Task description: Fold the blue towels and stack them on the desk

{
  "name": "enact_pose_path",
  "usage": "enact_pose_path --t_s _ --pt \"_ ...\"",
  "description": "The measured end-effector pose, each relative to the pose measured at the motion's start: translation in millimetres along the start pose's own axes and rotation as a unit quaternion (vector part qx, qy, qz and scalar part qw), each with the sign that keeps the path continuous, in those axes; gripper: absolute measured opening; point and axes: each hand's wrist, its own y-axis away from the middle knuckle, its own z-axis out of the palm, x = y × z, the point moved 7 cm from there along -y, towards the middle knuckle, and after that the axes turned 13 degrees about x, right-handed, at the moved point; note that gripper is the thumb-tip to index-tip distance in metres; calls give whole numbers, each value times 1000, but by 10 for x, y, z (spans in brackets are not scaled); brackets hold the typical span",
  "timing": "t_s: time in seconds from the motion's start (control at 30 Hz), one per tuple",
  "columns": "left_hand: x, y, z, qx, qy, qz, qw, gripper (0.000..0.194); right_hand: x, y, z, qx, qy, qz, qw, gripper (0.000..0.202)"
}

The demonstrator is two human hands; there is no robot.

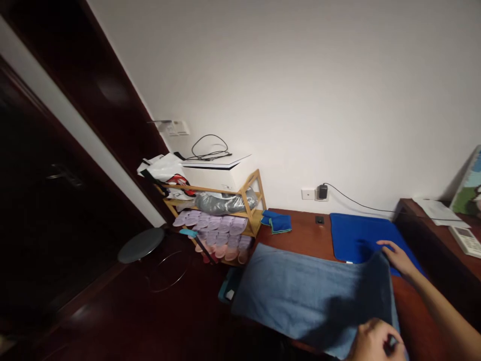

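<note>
A blue-grey towel (300, 286) lies spread over the reddish-brown wooden table (304, 225), its right end lifted. My right hand (398, 259) pinches the far right corner of the towel between thumb and fingers, index finger stretched out. Down at the near edge, my left hand (376, 342) is curled round the near right corner; a bit of cloth shows inside its fingers. Behind the raised end, a bright blue mat (361, 233) lies flat, partly hidden by the towel. A small folded blue cloth with green edging (280, 223) rests at the table's far left corner.
Left of the table stands a wooden rack (250, 200) with lilac and pink slippers (221, 238) and a white box-shaped device (214, 175) on top. A round stool (142, 245) stands near the dark door (45, 200). A black plug-in adapter (322, 191) sits in the wall socket.
</note>
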Motion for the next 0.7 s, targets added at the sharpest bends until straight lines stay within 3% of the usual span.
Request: enact_pose_path --t_s 0.07,0.17,0.27,0.37,0.47,0.53,0.63,0.7 --pt "131 -61 -546 50 -20 18 998 31 -596 3 380 -82 -25 -14 996 51" --pt "121 -28 -1405 151 15 -4 988 39 -1595 136 1082 -158 -16 -81 984 42" --pt "-35 161 -2303 267 45 -17 962 44 -2490 445 1978 -228 -4 -144 963 32" --pt "-310 434 -3244 402 5 -35 915 48 -3163 892 2929 -295 21 -200 934 22" --pt "-695 627 -4010 451 -118 -78 881 55 -3527 1379 3708 -340 71 -236 907 13" --pt "-980 698 -4362 442 -222 -104 863 49 -3590 1660 4048 -347 114 -248 897 15" --pt "-1352 786 -4638 417 -335 -120 837 24 -3497 1952 4304 -335 169 -251 892 26" --pt "-1514 823 -4659 380 -365 -106 843 18 -3397 2053 4366 -322 190 -253 892 30"
